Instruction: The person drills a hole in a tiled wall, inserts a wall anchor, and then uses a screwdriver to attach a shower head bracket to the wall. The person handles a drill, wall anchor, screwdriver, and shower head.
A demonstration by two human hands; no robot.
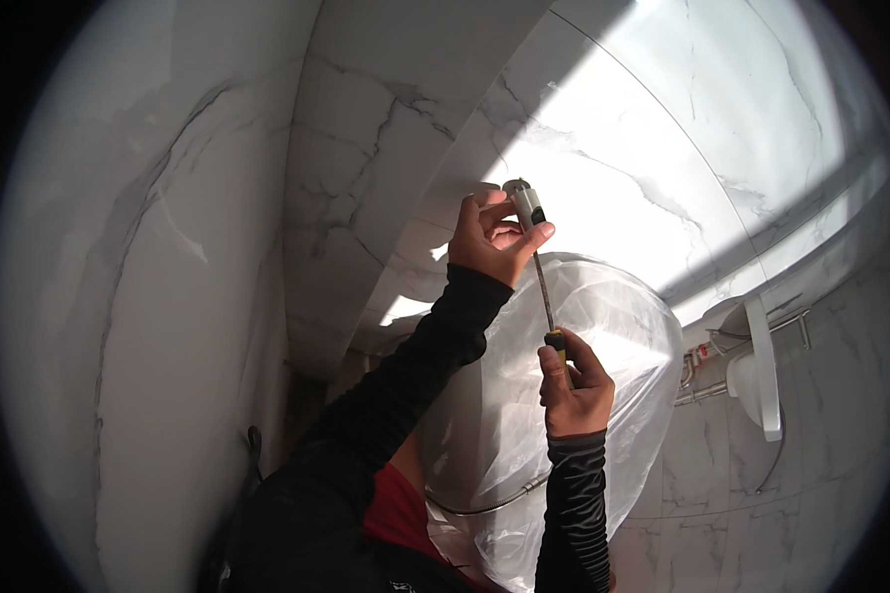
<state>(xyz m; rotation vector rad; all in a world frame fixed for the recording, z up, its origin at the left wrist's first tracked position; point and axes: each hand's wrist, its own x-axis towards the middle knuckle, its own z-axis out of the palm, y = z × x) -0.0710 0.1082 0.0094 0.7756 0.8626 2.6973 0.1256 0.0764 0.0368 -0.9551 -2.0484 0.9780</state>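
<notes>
We have our left hand [492, 242] closed on a small silver cylindrical fitting [526, 201] by the marbled wall [376, 188]. Our right hand [578, 400] clamps a yellow-black screwdriver [556, 342] below, shaft running up past the left thumb; we can't tell if the tip touches the fitting. Translucent plastic sheeting [613, 316] bulges behind.

Plastic sheet [635, 341]: is bulging at lower centre
Marbled wall [188, 326]: is filling the left
White fixture [761, 371]: is jutting at right
</notes>
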